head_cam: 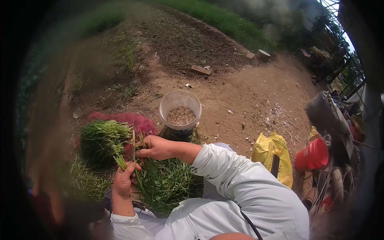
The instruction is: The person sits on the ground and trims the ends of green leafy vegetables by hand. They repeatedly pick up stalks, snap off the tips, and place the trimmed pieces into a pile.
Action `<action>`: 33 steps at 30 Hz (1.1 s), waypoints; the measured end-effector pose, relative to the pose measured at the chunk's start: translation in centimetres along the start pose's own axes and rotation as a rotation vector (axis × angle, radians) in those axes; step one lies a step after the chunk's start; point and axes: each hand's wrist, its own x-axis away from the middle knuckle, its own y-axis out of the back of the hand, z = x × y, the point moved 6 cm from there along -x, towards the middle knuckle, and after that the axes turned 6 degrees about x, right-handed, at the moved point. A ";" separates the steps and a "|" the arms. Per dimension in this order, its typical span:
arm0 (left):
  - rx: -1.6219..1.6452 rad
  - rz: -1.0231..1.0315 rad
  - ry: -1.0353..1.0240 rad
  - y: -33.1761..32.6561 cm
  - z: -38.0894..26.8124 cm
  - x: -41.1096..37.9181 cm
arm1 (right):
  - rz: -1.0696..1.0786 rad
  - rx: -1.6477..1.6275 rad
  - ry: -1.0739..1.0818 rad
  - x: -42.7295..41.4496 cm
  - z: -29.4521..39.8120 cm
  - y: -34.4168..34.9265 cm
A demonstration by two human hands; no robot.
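Note:
My left hand (124,180) grips a small bunch of long green stalks (121,162), their pale ends pointing up and left. Just above it, my right hand (156,147) pinches a few thin, yellowish stalks (141,138) between thumb and fingers. To the left of both hands lies a large pile of cut green stalks (103,141), partly on a red mesh sack (141,123). Loose green leaves (171,183) are heaped below my right forearm. A white plastic bucket (180,99) with pale brown pieces inside stands beyond my right hand.
On the right are a yellow sack (273,150) with a dark object on it, a red bucket (312,154) and a grey container (325,114) among clutter. A brick (201,70) lies by the soil bed (192,45). Loose trimmings (87,180) cover ground at the left.

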 end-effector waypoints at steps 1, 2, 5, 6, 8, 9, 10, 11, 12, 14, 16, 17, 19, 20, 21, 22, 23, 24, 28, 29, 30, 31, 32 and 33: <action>0.006 0.013 0.029 -0.3 -0.1 0.0 | 0.004 -0.008 0.002 0.0 0.6 0.1; 0.013 0.023 0.020 -0.7 -0.3 0.2 | 0.010 0.018 -0.006 -0.2 0.2 0.2; 0.017 0.075 0.003 -0.9 -1.1 0.7 | -0.008 0.046 -0.033 -1.1 -0.8 0.6; 0.008 0.069 0.006 -1.0 -1.0 0.8 | -0.026 0.017 -0.051 -1.0 -0.8 0.5; 0.013 0.060 0.018 -1.3 -1.1 1.0 | -0.075 -0.024 -0.079 -0.8 -0.6 0.2; 0.007 0.053 0.021 -1.2 -0.9 1.0 | -0.087 -0.022 -0.082 -0.8 -0.8 0.1; 0.000 0.049 0.024 -1.2 -0.7 1.0 | -0.100 -0.020 -0.085 -0.8 -1.2 0.1; -0.007 0.045 0.027 -1.0 -0.5 0.9 | -0.114 -0.018 -0.088 -0.9 -1.6 0.1; -0.014 0.072 0.022 -1.0 -0.4 1.0 | -0.135 -0.034 -0.059 -0.9 -1.5 0.3; -0.049 0.091 0.001 -1.0 -0.2 1.1 | -0.142 -0.039 -0.089 -0.8 -1.6 0.7; -0.070 0.089 -0.012 -0.9 -0.1 1.3 | -0.138 -0.051 -0.079 -0.6 -1.0 0.7; -0.074 0.076 -0.013 -0.8 -0.1 1.4 | -0.133 -0.088 -0.069 -0.5 -0.7 0.5; -0.071 0.061 -0.010 -0.7 -0.1 1.5 | -0.124 -0.170 -0.049 -0.5 -0.3 0.1; -0.060 0.061 -0.009 -0.7 -0.1 1.5 | -0.111 -0.181 -0.058 -0.6 -0.3 0.1; -0.050 0.062 -0.005 -0.7 -0.1 1.6 | -0.099 -0.194 -0.067 -0.6 -0.4 0.1; -0.046 0.062 -0.005 -0.7 -0.1 1.6 | -0.087 -0.207 -0.076 -0.6 -0.6 0.1; -0.042 0.062 -0.004 -0.6 -0.1 1.6 | -0.084 -0.209 -0.062 -0.7 -0.6 0.1; -0.037 0.063 -0.003 -0.6 -0.1 1.6 | -0.081 -0.211 -0.047 -0.8 -0.8 0.0; -0.004 0.059 -0.026 -1.0 -0.3 1.5 | -0.034 -0.152 -0.014 -1.3 -2.0 0.0; -0.009 0.058 -0.044 -1.0 -0.4 1.3 | -0.034 -0.143 -0.014 -1.3 -2.2 0.0; -0.015 0.055 -0.063 -0.9 -0.4 1.2 | -0.032 -0.135 -0.013 -1.3 -1.9 -0.3; -0.023 0.044 -0.068 -0.7 -0.3 1.1 | -0.030 -0.127 -0.013 -1.2 -1.6 -0.5; -0.030 0.034 -0.073 -0.4 -0.1 1.0 | -0.059 -0.139 -0.030 -1.1 -1.3 -0.6; -0.038 0.026 -0.078 -0.3 -0.1 0.9 | -0.090 -0.150 -0.048 -0.9 -0.8 -0.6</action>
